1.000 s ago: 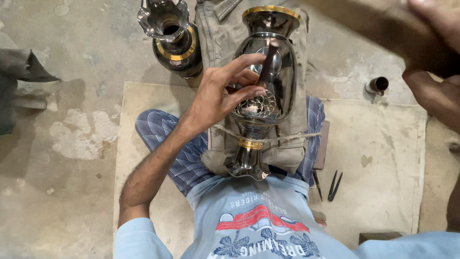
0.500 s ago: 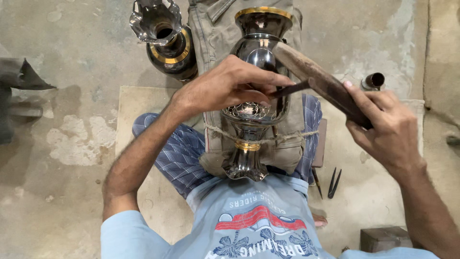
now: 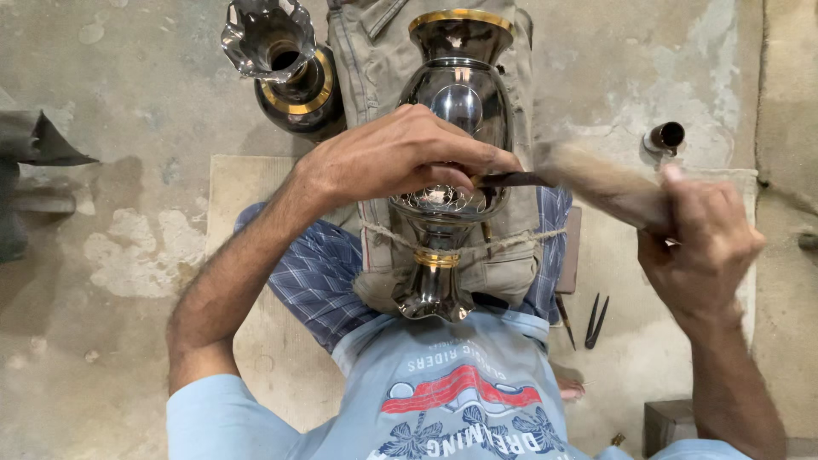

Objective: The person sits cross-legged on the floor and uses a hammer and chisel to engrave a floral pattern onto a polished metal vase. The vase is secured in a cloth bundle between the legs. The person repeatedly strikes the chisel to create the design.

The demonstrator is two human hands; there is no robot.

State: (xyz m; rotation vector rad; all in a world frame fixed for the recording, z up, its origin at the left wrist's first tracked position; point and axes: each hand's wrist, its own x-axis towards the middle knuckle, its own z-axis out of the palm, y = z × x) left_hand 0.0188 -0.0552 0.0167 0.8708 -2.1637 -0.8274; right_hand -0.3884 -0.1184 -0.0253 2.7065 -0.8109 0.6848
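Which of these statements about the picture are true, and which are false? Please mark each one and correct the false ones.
1. The left hand rests on a shiny metal vase lying on the person's lap. True.
2. The right hand is empty. False: it grips a wooden mallet, blurred in the picture.
3. A rope runs across the vase's narrow neck. True.
4. A second vase stands right of the lap. False: it stands on the floor to the left.
5. The left fingers press a thin dark tool against the vase. True.
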